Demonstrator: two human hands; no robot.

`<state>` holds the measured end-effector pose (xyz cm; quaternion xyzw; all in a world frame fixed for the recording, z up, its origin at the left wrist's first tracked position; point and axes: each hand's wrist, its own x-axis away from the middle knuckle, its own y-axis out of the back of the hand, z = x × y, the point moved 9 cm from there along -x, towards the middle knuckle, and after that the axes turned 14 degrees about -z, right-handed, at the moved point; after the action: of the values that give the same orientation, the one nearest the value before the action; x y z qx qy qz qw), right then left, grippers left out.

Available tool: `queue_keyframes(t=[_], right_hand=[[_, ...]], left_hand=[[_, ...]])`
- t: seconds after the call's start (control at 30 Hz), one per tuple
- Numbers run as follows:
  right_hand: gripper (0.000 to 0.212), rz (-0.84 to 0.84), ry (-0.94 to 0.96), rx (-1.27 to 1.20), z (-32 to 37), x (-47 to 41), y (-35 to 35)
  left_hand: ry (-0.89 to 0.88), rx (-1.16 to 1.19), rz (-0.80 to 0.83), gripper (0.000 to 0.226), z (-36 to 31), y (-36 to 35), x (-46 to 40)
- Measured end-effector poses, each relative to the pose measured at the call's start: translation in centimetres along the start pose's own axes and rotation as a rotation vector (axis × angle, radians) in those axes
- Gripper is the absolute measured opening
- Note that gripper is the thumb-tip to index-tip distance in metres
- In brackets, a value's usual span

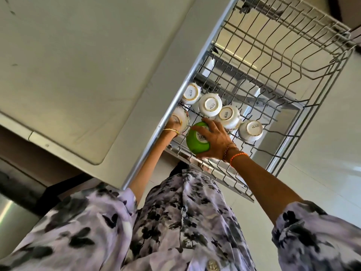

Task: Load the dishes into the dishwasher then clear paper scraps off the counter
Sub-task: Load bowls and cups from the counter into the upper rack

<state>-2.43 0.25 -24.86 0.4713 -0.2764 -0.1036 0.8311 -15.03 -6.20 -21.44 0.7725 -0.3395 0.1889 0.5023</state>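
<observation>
Right hand: we are gripping the green bowl, fingers curled over its base.
Left hand: we are holding a white cup at the rack edge.
Rack: four white cups are sitting upside down, just beside the bowl.

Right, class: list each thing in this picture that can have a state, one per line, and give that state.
wire rack: pulled out, far part unfilled.
four white cups: upside down in the rack, bases showing.
green bowl: upside down, gripped by the right hand over the rack.
patterned cup: at the rack's edge, held by the left hand.
</observation>
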Motion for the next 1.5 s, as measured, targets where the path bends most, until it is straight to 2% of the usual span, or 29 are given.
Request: queue_keyframes(t=[0.07,0.1,0.23,0.33,0.43,0.6,0.67,0.77,0.9,1.07,1.17,1.2,1.27,1.33,1.5], right_hand=[[0.095,0.011,0.006,-0.021,0.1,-0.1,-0.1],[0.096,0.014,0.007,-0.034,0.0,-0.2,0.0],[0.096,0.031,0.038,0.000,-0.1,-0.1,0.0],[0.094,-0.007,0.051,0.012,0.1,-0.1,-0.2],[0.103,-0.102,0.086,0.019,0.5,-0.2,-0.7],[0.106,-0.103,0.061,0.031,0.1,-0.3,-1.3],[0.100,-0.079,0.056,0.057,0.2,-0.6,-1.1],[0.095,0.021,0.075,0.156,0.4,-0.6,-1.3],[0.096,0.025,0.085,0.212,0.7,-0.4,-1.6],[0.097,0.010,0.095,0.252,0.9,-0.4,-2.1],[0.096,0.068,0.076,0.280,0.7,-0.6,-2.2],[0.096,0.096,0.100,0.295,0.8,-0.5,-2.2],[0.096,0.085,0.272,0.404,1.7,-0.1,-1.9],[0.092,-0.018,0.384,0.502,1.5,0.3,-1.9],[0.078,-0.034,0.387,0.462,1.3,0.1,-2.8]], left_hand=[[0.028,-0.006,0.023,0.014,-0.5,-0.5,0.9],[-0.002,0.003,0.011,0.015,-1.0,-0.2,1.0],[-0.044,0.036,-0.038,0.042,-0.9,0.2,0.5],[-0.065,0.058,-0.099,0.047,-1.8,0.9,1.0],[-0.073,0.055,-0.120,0.049,-1.6,0.9,0.6],[-0.083,0.073,-0.141,0.057,-1.0,1.0,0.1],[-0.114,0.032,-0.125,0.065,-0.9,0.7,-0.2],[-0.176,-0.148,-0.114,0.079,-0.5,0.2,-0.4],[-0.276,-0.349,-0.168,0.086,-0.5,-0.6,-1.2],[-0.293,-0.369,-0.265,0.081,-0.2,-0.7,-2.3],[-0.320,-0.367,-0.282,0.078,-0.1,-0.9,-2.4],[-0.321,-0.370,-0.281,0.079,-0.1,-0.9,-2.4],[-0.319,-0.381,-0.278,0.080,0.0,-0.9,-2.4],[-0.319,-0.377,-0.273,0.081,0.0,-1.0,-2.3],[-0.335,-0.373,-0.282,0.080,-0.1,-0.9,-2.2]])
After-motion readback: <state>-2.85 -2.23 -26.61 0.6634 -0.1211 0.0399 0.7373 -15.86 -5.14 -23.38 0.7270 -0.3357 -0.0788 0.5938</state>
